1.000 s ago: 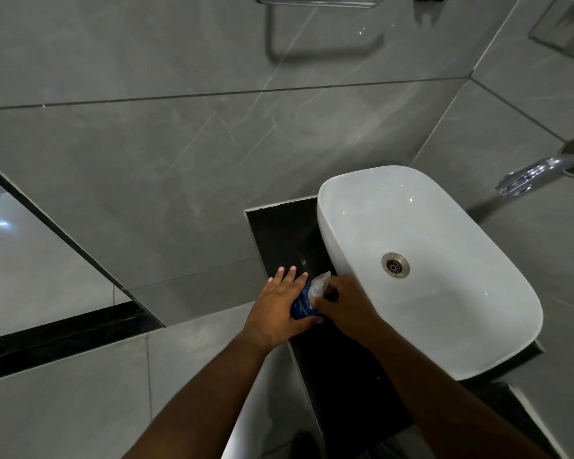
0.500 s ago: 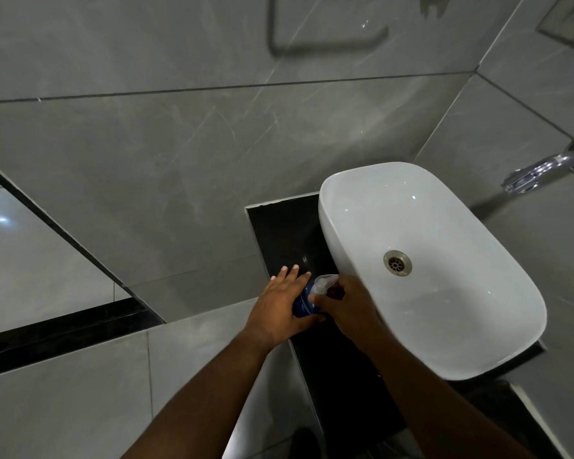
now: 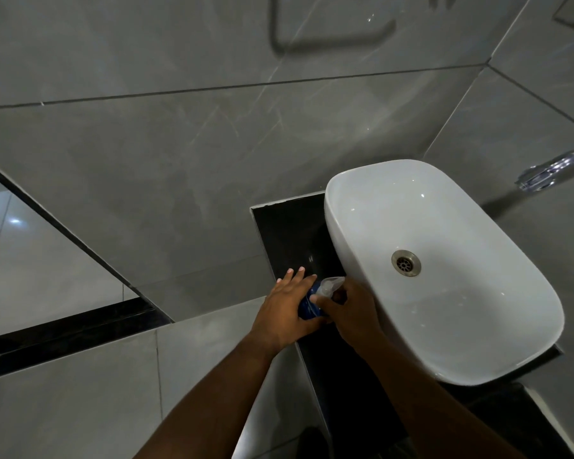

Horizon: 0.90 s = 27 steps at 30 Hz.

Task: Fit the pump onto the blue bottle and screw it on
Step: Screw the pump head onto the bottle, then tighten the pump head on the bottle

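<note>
The blue bottle [image 3: 307,305] stands on the black counter beside the basin, mostly hidden between my two hands. My left hand [image 3: 284,311] wraps around its left side, thumb in front, fingers stretched past it. On top of the bottle sits the clear whitish pump [image 3: 331,283], its nozzle pointing toward the basin. My right hand [image 3: 352,313] grips the pump at its collar from the right. The joint between pump and bottle neck is covered by my fingers.
A white oval basin [image 3: 444,226] with a metal drain [image 3: 406,262] fills the right side, resting on the narrow black counter [image 3: 285,233]. A chrome tap [image 3: 550,170] juts from the right wall. Grey tiled walls surround the counter.
The pump's nozzle has turned from pointing up-left toward the basin as my right hand twisted. My left hand has stayed on the bottle. The camera shifted slightly.
</note>
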Each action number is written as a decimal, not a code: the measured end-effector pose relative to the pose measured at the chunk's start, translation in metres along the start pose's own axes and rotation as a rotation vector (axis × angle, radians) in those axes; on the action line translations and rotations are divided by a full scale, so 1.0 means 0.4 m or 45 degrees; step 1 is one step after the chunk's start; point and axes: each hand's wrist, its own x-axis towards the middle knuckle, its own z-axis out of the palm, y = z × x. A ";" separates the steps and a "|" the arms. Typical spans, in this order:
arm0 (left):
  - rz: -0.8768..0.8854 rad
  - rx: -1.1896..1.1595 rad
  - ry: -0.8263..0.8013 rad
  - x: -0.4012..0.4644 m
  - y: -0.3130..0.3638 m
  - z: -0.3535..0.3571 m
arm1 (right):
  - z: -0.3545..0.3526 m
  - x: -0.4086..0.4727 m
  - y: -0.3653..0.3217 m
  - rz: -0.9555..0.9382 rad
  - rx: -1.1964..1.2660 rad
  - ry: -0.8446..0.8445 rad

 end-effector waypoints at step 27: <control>0.003 0.005 -0.038 0.017 -0.009 -0.013 | -0.018 0.012 0.018 -0.035 -0.306 -0.063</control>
